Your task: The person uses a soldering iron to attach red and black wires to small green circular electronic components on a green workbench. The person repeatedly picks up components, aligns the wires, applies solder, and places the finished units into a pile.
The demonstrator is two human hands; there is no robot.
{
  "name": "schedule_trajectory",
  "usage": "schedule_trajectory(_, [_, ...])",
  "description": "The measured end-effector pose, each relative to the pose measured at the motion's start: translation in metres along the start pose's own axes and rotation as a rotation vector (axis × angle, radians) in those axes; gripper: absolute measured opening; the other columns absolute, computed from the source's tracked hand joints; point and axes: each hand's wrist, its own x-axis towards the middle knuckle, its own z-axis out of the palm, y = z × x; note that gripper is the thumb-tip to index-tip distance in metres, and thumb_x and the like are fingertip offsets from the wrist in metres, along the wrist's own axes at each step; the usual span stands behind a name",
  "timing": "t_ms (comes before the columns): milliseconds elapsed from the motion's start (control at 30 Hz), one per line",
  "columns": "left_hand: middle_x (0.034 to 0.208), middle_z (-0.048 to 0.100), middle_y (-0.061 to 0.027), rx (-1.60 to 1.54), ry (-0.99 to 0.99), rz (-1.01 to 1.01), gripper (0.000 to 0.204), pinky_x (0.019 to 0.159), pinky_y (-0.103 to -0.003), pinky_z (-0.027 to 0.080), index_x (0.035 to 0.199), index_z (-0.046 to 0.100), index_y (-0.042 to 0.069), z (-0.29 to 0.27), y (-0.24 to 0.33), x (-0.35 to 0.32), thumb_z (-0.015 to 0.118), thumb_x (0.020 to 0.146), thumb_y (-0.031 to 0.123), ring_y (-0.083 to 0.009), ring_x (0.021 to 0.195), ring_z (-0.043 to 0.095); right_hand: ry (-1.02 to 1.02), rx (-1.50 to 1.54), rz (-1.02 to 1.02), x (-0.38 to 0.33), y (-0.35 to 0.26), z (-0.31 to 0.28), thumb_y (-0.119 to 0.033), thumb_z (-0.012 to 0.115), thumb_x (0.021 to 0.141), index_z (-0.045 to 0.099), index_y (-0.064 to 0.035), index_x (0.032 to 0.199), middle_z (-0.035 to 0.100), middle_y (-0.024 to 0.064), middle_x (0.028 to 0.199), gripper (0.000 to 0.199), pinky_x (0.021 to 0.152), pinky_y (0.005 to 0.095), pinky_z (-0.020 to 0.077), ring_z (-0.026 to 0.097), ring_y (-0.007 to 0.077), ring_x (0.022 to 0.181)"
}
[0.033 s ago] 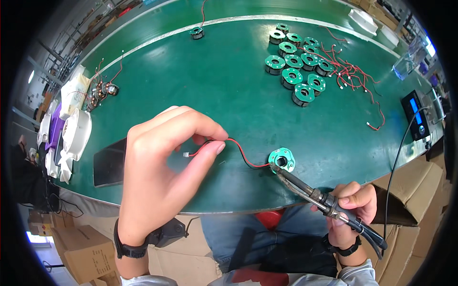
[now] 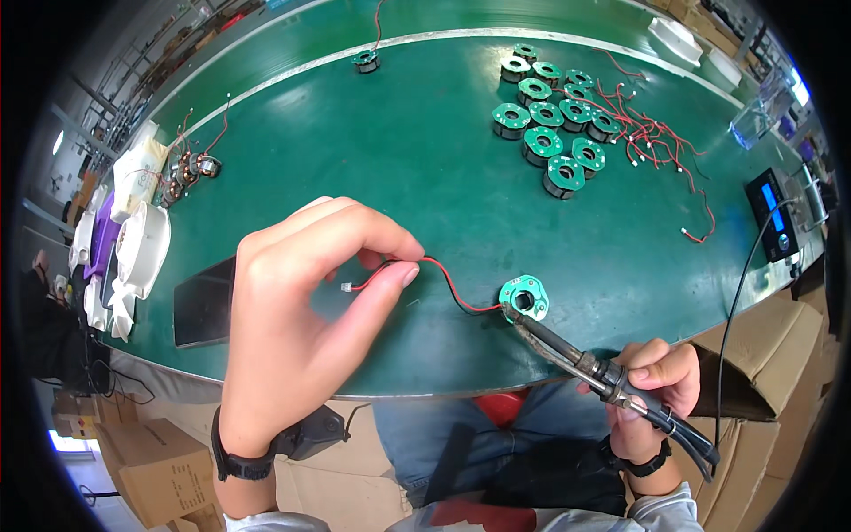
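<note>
Two hands were at work over the green table (image 2: 425, 160). Far to your left, white plastic shells (image 2: 142, 244) sat at the table's edge, with a flat black slab (image 2: 204, 301) lying just beside them. A small bunch of wired parts (image 2: 191, 168) lay further back on that side.

Your left hand (image 2: 301, 319) was raised above the table. Its thumb and first finger were pinched on a thin red and black wire (image 2: 443, 279), close to the wire's little white plug (image 2: 347, 286). The other fingers were curled loosely over the top.

The wire ran to the right and down to a small green round board (image 2: 524, 297) lying near the table's front edge. The wire met the board at its left side.

Your right hand (image 2: 651, 386) was wrapped tight around the handle of a soldering iron (image 2: 576, 353). The iron's tip touched the green board right where the wire joined it.

Further back on the right, a group of green round coils (image 2: 550, 124) sat on the table with loose red wires (image 2: 656, 142) beside them. A black box with a blue screen (image 2: 776, 213) sat at the far right.
</note>
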Motion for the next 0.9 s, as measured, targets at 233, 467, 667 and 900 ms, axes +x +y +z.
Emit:
schedule_trajectory(233, [0.071, 0.061, -0.0061, 0.029, 0.001, -0.005, 0.01, 0.053, -0.023, 0.033, 0.075, 0.06, 0.0, -0.0018, 0.0015, 0.0007, 0.062, 0.067, -0.005, -0.0122, 0.064, 0.054, -0.045, -0.01, -0.026, 0.0018, 0.0001, 0.0013, -0.023, 0.07, 0.075, 0.039, -0.0055, 0.085, 0.043, 0.0039, 0.068, 0.037, 0.052, 0.0313, 0.0532, 0.044, 0.009, 0.054])
schedule_trajectory(467, [0.07, 0.061, -0.0054, 0.029, -0.005, -0.008, 0.01, 0.052, -0.023, 0.033, 0.074, 0.06, 0.001, -0.0029, 0.0015, 0.0001, 0.063, 0.066, -0.004, -0.0119, 0.063, 0.053, -0.003, -0.042, -0.03, 0.0009, -0.0005, 0.0038, -0.021, 0.068, 0.077, 0.039, -0.0053, 0.085, 0.044, 0.004, 0.067, 0.034, 0.053, 0.0316, 0.0532, 0.043, 0.0081, 0.052])
schedule_trajectory(667, [0.069, 0.061, -0.0047, 0.047, 0.0, 0.003, 0.01, 0.051, -0.023, 0.033, 0.073, 0.06, 0.002, -0.004, 0.0034, 0.0009, 0.063, 0.066, -0.004, -0.012, 0.061, 0.053, -0.013, -0.111, -0.049, 0.0006, -0.0003, 0.0009, -0.017, 0.065, 0.078, 0.039, -0.0049, 0.085, 0.044, 0.0039, 0.067, 0.029, 0.054, 0.0327, 0.0537, 0.041, 0.0071, 0.05])
schedule_trajectory(900, [0.069, 0.061, -0.0044, 0.048, 0.0, 0.015, 0.009, 0.051, -0.023, 0.033, 0.073, 0.06, 0.002, -0.0054, 0.0039, -0.0003, 0.064, 0.066, -0.003, -0.0121, 0.061, 0.052, -0.043, -0.157, -0.05, -0.0004, 0.0007, -0.0022, -0.015, 0.064, 0.078, 0.039, -0.0046, 0.085, 0.043, 0.0039, 0.066, 0.028, 0.053, 0.0331, 0.054, 0.041, 0.0072, 0.05])
